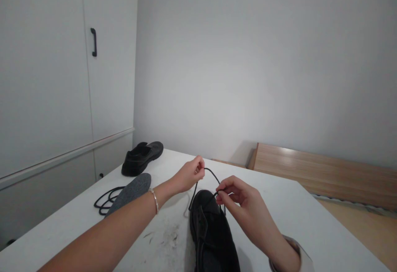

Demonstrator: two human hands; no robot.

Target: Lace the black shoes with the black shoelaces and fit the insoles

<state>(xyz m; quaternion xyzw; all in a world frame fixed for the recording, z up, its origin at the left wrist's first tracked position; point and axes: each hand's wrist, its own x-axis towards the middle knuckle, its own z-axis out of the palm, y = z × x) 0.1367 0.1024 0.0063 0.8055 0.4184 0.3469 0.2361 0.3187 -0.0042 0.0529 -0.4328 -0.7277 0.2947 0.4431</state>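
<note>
A white tabletop [310, 222] is filling the lower half of the frame, with a white cupboard [62, 77] standing in the upper left and a wooden bed frame [325, 168] lying at the right edge. A black shoe [212, 234] is sitting at the bottom centre, its toe pointing away from the camera. A second black shoe [142, 157] is resting at the tabletop's far left corner, well apart from the first. Just below it, a grey insole [132, 190] is lying beside a coiled black lace [104, 199]. The left hand [190, 175] is pinching one end of a thin black shoelace [211, 172] above the near shoe, fingers pressed together. The right hand [245, 205] is pinching the same shoelace just over the toe.
</note>
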